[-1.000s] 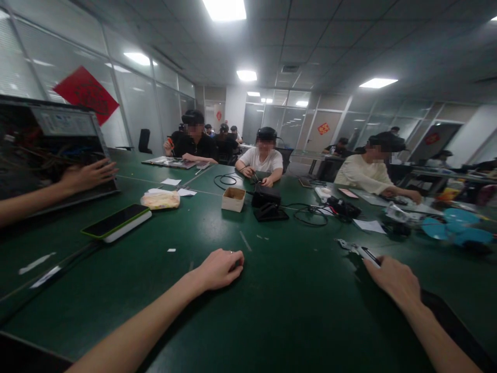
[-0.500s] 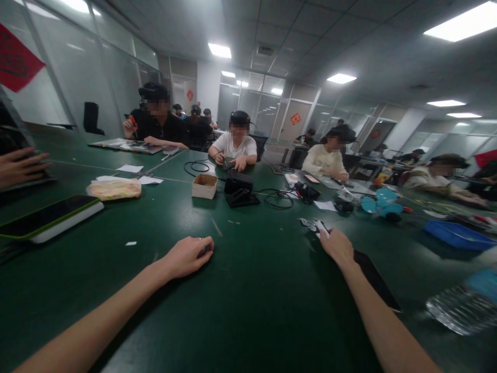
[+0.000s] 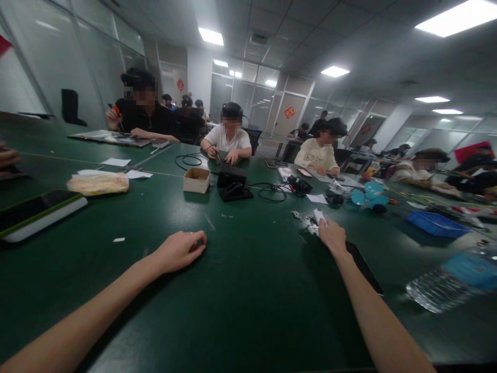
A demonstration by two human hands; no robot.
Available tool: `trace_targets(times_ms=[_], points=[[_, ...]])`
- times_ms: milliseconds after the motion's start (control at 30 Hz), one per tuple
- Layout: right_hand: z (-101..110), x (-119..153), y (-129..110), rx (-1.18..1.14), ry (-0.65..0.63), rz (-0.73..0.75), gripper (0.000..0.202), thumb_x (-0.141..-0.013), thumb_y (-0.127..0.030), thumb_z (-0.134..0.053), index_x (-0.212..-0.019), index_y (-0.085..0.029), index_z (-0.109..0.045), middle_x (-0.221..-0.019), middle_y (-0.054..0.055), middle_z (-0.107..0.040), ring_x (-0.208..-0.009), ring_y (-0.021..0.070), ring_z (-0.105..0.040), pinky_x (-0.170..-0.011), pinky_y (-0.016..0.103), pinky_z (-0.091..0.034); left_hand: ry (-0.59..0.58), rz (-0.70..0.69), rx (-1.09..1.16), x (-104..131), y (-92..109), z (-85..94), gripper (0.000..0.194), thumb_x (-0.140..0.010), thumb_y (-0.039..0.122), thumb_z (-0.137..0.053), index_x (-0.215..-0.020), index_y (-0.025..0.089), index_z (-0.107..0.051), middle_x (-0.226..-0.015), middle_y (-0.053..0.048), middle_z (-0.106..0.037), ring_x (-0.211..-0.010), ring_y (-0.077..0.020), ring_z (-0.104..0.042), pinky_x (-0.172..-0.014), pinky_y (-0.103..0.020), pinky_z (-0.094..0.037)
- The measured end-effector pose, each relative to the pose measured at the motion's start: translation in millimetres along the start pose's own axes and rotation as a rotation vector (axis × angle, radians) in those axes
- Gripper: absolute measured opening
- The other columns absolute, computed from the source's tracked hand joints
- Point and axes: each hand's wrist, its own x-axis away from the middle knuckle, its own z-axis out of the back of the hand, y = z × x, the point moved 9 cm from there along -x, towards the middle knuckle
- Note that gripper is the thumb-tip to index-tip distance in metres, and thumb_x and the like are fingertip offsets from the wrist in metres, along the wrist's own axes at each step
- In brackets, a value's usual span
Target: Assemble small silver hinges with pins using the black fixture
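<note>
My left hand rests on the green table, its fingers loosely curled and a gap showing between thumb and index finger; nothing is visible in it. Farther right, my right hand grips a small white flat piece whose kind I cannot make out. Just left of those fingers lie small silvery metal parts on the table; part of them is hidden by the hand. A dark flat panel, perhaps a tablet or screen, lies beside my right wrist, partly covered by the forearm.
A cardboard box and a black device with cables stand ahead. At right are a blue tray and a lying water bottle. A green-edged phone-like device and a plastic packet lie left. Several people sit around.
The view has shifted slightly, bringing more of the water bottle into sight. The white piece in my right hand now points more upright, showing the metal parts better. My left hand stays resting.
</note>
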Motion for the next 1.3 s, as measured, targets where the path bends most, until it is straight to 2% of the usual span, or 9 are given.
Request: trace_targets(times_ms=[267, 467, 733, 1033, 1167, 1300], points=[[1, 0, 3, -0.026, -0.016, 0.015, 0.046, -0.096, -0.032, -0.03, -0.11, -0.009, -0.067, -0.109, 0.02, -0.067, -0.104, 0.0283, -0.062, -0.087, 0.034, -0.044, 0.006, -0.006, -0.013, 0, 1, -0.3, 0.022, -0.09, 0.033, -0.041, -0.098, 0.021, -0.057, -0.072, -0.002, -0.063, -0.065, -0.0196, -0.06, -0.058, -0.027, -0.037], [8, 7, 0, -0.013, -0.01, -0.003, 0.048, -0.095, -0.037, -0.031, -0.115, -0.011, -0.066, -0.11, 0.021, -0.066, -0.104, 0.0307, -0.062, -0.088, 0.038, -0.045, 0.008, -0.004, 0.011, 2, 0, 0.1, 0.023, -0.09, 0.034, -0.04, -0.098, 0.02, -0.056, -0.073, -0.002, -0.063, -0.066, -0.0192, -0.06, -0.06, -0.028, -0.038], [11, 9, -3, 0.007, -0.038, -0.013, 0.05, -0.094, -0.038, -0.033, -0.112, -0.005, -0.067, -0.106, 0.025, -0.065, -0.102, 0.0336, -0.063, -0.086, 0.04, -0.047, 0.02, 0.005, 0.007, 3, 2, 4.1, 0.022, -0.09, 0.033, -0.04, -0.098, 0.021, -0.057, -0.073, -0.002, -0.063, -0.067, -0.0199, -0.061, -0.06, -0.028, -0.039], [21, 15, 0, 0.0, 0.033, -0.031, 0.05, -0.096, -0.035, -0.027, -0.112, -0.006, -0.065, -0.104, 0.025, -0.065, -0.102, 0.0348, -0.063, -0.084, 0.041, -0.047, 0.01, 0.0, 0.002, 3, 3, 3.7, 0.022, -0.09, 0.033, -0.04, -0.099, 0.02, -0.056, -0.075, -0.002, -0.064, -0.069, -0.0197, -0.061, -0.062, -0.028, -0.04], [21, 25, -22, -0.014, 0.052, 0.056, 0.046, -0.097, -0.036, -0.031, -0.12, -0.007, -0.058, -0.104, 0.023, -0.065, -0.101, 0.0323, -0.063, -0.084, 0.04, -0.046, 0.007, 0.004, 0.006, 3, 3, 3.6, 0.021, -0.09, 0.032, -0.04, -0.099, 0.021, -0.056, -0.074, -0.002, -0.064, -0.068, -0.0188, -0.06, -0.061, -0.028, -0.04], [14, 59, -82, -0.053, 0.042, 0.31, 0.036, -0.094, -0.037, -0.043, -0.121, -0.016, -0.055, -0.115, 0.013, -0.062, -0.104, 0.0225, -0.06, -0.087, 0.03, -0.045, 0.019, -0.004, 0.011, 4, 2, 3.0, 0.021, -0.09, 0.032, -0.041, -0.098, 0.021, -0.056, -0.075, -0.002, -0.064, -0.068, -0.0185, -0.06, -0.061, -0.028, -0.04]])
